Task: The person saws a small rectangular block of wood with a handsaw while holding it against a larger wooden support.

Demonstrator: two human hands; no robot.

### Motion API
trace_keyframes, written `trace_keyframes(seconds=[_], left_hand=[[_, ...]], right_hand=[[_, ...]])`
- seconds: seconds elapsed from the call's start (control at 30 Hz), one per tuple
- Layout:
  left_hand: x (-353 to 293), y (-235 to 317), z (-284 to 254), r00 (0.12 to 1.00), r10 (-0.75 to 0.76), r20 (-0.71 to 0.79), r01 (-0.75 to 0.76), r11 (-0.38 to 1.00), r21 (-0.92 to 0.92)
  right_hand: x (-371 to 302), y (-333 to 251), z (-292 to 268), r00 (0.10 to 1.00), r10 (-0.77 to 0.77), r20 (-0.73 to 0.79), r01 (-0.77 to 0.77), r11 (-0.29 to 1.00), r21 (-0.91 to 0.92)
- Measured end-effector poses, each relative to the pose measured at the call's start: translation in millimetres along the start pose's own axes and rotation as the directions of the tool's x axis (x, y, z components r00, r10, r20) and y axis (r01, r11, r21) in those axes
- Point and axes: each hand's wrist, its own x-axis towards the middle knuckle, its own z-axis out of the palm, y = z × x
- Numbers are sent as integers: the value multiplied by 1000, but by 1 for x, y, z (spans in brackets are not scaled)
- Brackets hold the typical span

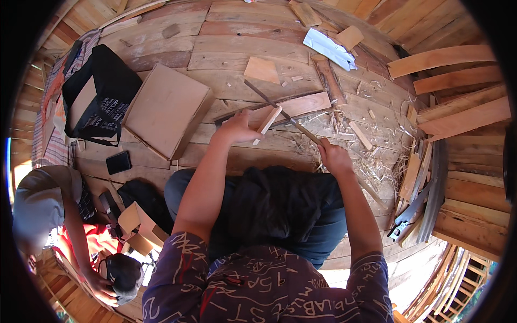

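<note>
My left hand is closed around a short, pale wood strip, holding it tilted over a reddish board that lies on the floor. In my right hand is the wooden handle of a long, thin knife. Its dark blade points away and to the left, crossing the strip's far end and passing over the board. Whether the edge touches the strip, I cannot tell. Curled wood shavings are scattered to the right of my right hand.
A cardboard box and a black bag stand at left, with a dark wallet-like object nearer. Another person bends at lower left. A handsaw lies at right beside wood strips. A pale blue-white packet lies farther off.
</note>
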Motion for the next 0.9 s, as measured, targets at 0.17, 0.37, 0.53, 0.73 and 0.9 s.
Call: trace_keyframes(seconds=[0.17,0.37,0.53,0.73,0.9], left_hand=[[-22,-12,-20,987,-160,17,153,965,211],[-23,-16,5,970,-231,-78,242,871,428],[-9,-38,19,958,-230,-169,280,878,389],[-17,-17,16,954,-250,-168,298,866,402],[-38,7,14,967,-146,-207,209,920,330]], right_hand=[[3,4,14,1000,2,1,-2,1000,9],[7,-1,18,1000,-5,8,5,1000,24],[12,-5,20,1000,-8,18,7,1000,22],[12,2,24,1000,11,21,-11,1000,27],[13,-2,24,1000,-4,8,4,1000,23]])
